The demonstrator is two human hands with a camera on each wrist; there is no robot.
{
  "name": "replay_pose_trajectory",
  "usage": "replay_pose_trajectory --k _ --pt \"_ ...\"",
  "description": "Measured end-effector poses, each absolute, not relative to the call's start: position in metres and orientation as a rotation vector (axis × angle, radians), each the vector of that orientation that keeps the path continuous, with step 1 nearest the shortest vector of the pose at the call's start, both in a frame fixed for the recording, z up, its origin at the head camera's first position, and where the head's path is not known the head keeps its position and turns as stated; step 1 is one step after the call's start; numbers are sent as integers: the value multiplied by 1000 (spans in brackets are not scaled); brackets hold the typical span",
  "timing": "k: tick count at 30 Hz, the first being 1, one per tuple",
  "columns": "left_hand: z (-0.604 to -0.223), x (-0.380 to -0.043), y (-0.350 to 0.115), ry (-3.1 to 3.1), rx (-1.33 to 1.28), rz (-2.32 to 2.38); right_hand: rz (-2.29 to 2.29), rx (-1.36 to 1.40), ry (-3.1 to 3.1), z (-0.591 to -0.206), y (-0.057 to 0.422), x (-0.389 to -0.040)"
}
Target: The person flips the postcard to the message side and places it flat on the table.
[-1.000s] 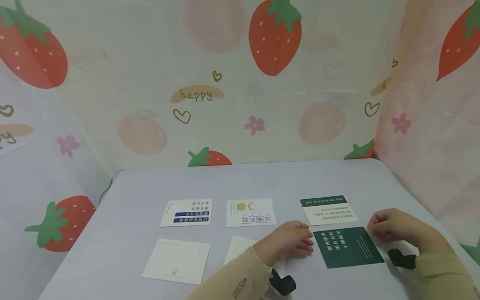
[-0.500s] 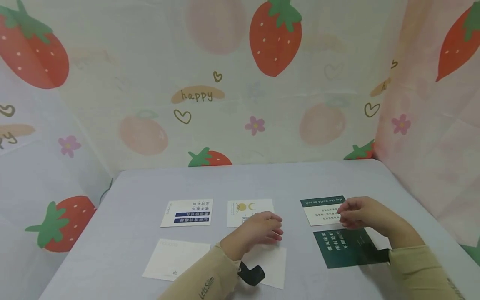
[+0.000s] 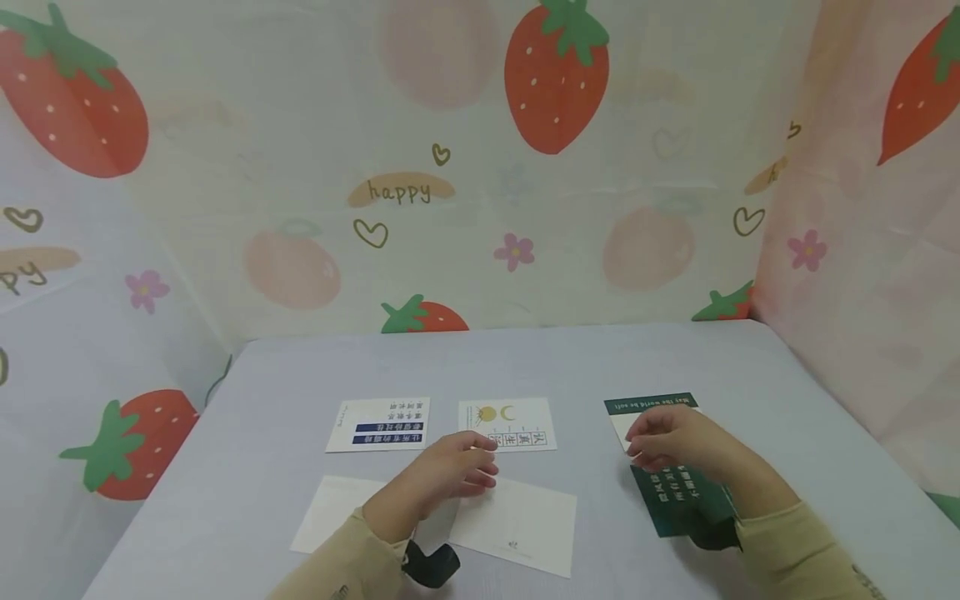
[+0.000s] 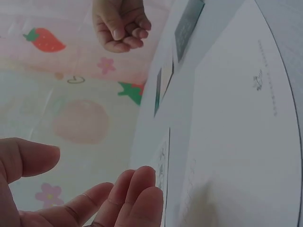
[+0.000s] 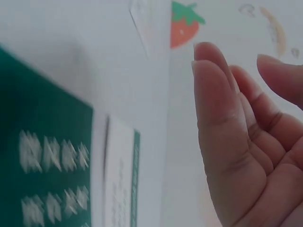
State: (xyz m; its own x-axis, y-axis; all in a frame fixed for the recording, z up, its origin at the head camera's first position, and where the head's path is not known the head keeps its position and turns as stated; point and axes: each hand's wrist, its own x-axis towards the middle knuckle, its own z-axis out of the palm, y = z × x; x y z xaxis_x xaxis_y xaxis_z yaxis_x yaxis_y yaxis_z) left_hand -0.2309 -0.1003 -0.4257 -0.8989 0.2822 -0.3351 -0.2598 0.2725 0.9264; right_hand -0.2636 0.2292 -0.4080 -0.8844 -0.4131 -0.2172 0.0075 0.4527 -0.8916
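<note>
In the head view the left hand (image 3: 438, 479) hovers over two blank-backed cards, a left one (image 3: 318, 521) partly covered by the arm and a middle one (image 3: 517, 529). Its fingers are loosely bent and hold nothing, as the left wrist view also shows. The right hand (image 3: 678, 442) is above the dark green card (image 3: 663, 500) and the white card with a green band (image 3: 645, 405), hiding part of both. In the right wrist view its palm is bare and the fingers (image 5: 220, 118) are apart from the cards.
Behind the left hand lie a card with blue text bars (image 3: 386, 429) and a sun-and-moon card (image 3: 517, 417). All rest on a white-covered table (image 3: 585, 358). A strawberry-print cloth (image 3: 555, 200) walls the back and sides.
Both hands have moved left: the left from beside the green card to above the blank cards, the right from the green card's right side to over it. The cards lie as before.
</note>
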Motion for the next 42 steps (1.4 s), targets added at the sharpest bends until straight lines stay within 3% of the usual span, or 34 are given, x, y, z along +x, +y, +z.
replay_pose_trajectory --k 16,42 --pt "-441 -218 -139 2143 -81 1677 -1438 -229 2172 -438 197 -249" --pt "-447 -215 -139 1961 -94 1738 -1469 -228 2051 -451 181 -242"
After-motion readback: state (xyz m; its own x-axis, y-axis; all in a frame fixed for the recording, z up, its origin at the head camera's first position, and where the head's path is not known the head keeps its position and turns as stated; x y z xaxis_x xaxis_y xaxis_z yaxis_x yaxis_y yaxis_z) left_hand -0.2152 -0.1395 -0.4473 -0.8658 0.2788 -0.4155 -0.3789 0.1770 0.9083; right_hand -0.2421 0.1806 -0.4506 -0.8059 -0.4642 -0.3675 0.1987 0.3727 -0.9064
